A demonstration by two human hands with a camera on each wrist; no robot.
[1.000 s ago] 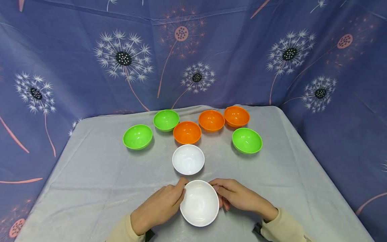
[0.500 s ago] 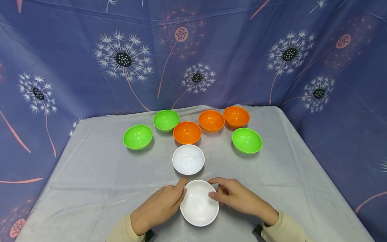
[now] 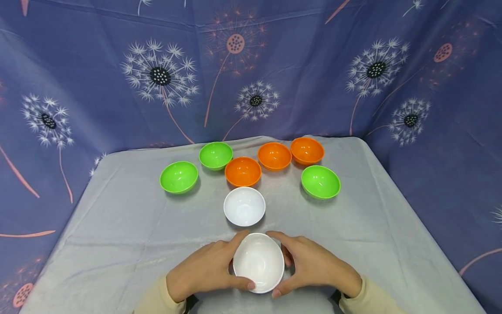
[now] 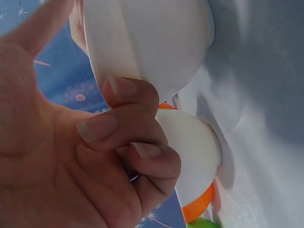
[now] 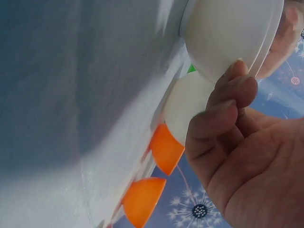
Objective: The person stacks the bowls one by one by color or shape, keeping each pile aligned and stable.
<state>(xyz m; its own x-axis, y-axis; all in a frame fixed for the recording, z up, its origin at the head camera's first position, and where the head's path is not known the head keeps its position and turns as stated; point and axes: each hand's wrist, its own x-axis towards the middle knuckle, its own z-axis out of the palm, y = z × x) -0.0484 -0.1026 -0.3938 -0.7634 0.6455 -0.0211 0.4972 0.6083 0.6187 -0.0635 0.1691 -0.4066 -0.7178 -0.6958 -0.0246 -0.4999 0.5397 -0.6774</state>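
Observation:
A white bowl [image 3: 259, 261] stands upright at the near middle of the table, with both hands curved around it. My left hand [image 3: 211, 268] spans its left side, forefinger at the far rim and thumb over the near rim. My right hand [image 3: 313, 264] curves round the right side, forefinger by the far rim and thumb at the near right rim. In the left wrist view, the bowl's wall [image 4: 156, 42] meets the curled fingertips. The right wrist view has fingertips against the wall [image 5: 228, 33] too. Just beyond sits a second white bowl [image 3: 244, 207].
Behind the second white bowl are three orange bowls [image 3: 243, 172], one right at its far rim. Green bowls stand at the left [image 3: 178, 178], back [image 3: 215, 156] and right [image 3: 320, 182]. A grey cloth [image 3: 117, 226] covers the table; a blue dandelion-print curtain [image 3: 306, 87] surrounds it.
Both hands have shifted their hold on the near bowl: the thumbs have come round to its near rim, the right one after passing over the inside. The bowls stay in place.

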